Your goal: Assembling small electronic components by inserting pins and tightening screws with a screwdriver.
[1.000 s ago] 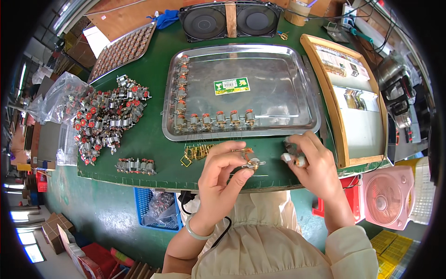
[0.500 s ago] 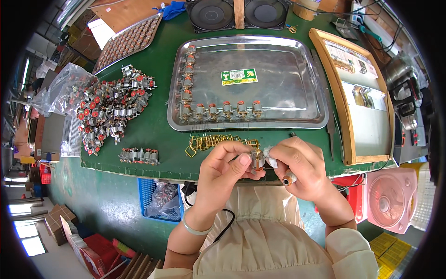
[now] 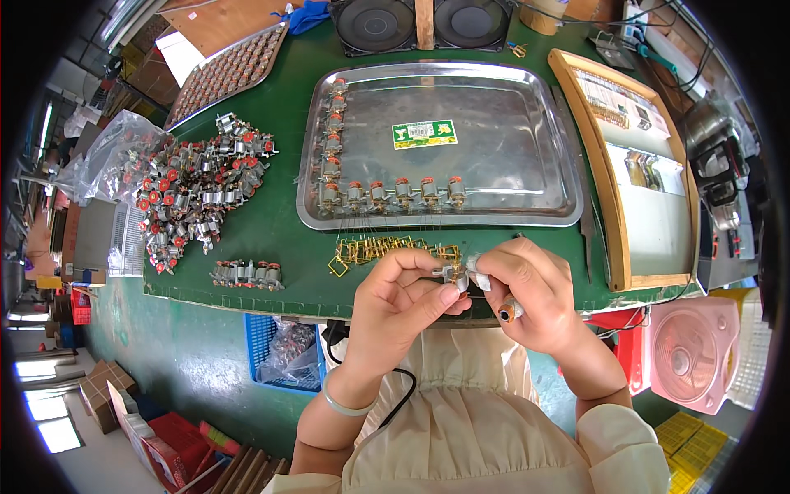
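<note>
My left hand (image 3: 403, 309) pinches a small silvery metal part (image 3: 457, 278) with a coppery section between thumb and fingers, just past the table's near edge. Close beside it, my right hand (image 3: 535, 288) is closed around a thin tool with a round, orange-brown end (image 3: 510, 310); the rest of the tool is hidden in the palm. White wrapping (image 3: 477, 276) covers a fingertip of that hand, close to the part. Several brass-coloured square wire loops (image 3: 378, 249) lie just beyond my left hand. Farther off, a steel tray (image 3: 494, 107) bears similar red-topped parts (image 3: 401, 193) along its left and front sides.
A heap of red-and-silver parts (image 3: 202, 189) covers the left of the green table (image 3: 329, 296), with a short row (image 3: 247, 275) nearer me. At the right stands a wooden-framed panel (image 3: 650, 222). Two black round-fronted units (image 3: 374, 29) stand behind the tray.
The metal part has turned and tilted in my left fingers, and the left thumb has shifted right and down. My right hand and its tool have moved only slightly.
</note>
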{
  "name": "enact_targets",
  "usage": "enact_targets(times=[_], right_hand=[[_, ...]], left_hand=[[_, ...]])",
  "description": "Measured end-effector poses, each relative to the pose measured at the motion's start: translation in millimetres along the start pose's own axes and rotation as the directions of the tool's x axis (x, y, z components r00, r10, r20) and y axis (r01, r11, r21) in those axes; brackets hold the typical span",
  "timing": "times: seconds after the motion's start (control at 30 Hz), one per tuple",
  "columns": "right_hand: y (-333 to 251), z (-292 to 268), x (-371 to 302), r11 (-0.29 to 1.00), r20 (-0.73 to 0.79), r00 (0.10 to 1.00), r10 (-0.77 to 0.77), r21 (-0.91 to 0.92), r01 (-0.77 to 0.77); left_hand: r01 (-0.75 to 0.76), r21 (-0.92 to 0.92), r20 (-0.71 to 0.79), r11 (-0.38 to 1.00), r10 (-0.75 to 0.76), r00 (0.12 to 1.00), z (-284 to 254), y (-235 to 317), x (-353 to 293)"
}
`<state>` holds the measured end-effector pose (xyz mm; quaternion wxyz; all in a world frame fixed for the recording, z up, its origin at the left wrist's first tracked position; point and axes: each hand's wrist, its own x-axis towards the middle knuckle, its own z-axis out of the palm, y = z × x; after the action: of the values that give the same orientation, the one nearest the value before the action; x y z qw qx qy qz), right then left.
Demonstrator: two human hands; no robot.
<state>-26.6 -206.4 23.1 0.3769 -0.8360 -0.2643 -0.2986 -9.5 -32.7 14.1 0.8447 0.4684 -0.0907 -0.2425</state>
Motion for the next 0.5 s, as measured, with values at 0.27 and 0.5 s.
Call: enact_targets(times=[0.27,0.5], right_hand=[[-1.2,0.0,-0.2,1.0,0.009,1.0,0.015,0.018,-0.015],[-7.7,2.9,1.4,0.986,0.022,0.992,0.123,0.113,-0.124]], left_hand=[[0.003,-0.003,0.005,1.0,-0.003,1.0,0.1,0.0,-0.2],[-0.022,0.08,0.01,0.997,0.021,1.0,-3.3,5.8,-1.9]])
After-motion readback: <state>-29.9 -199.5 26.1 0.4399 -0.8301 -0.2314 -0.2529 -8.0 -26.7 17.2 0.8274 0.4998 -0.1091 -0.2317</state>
